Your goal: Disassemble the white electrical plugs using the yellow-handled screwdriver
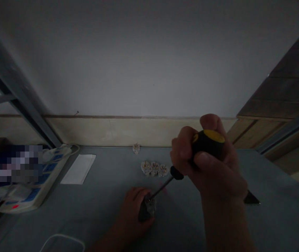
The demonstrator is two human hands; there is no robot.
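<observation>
My right hand (212, 164) is closed around the black and yellow handle of a screwdriver (162, 187), thumb and fingers wrapped about it. The shaft slants down to the left, and its tip meets the top of a small dark piece with a greyish, partly clear side (146, 208). Fingers of my left hand (132, 213) grip that piece from the left, low over the table; its exact kind is not clear. Just beyond stand three small clear round parts with brass-coloured metal bits (154, 168), side by side. A similar clear part (136, 148) is farther back by the wall.
At left lies a white power strip (37, 199) with blue sockets, a lit red switch and plugs. Beside it is a white paper (78, 169). A white cable (62, 236) loops at the front. A dark pointed object (251, 198) shows behind my right wrist. A wall (144, 131) bounds the table.
</observation>
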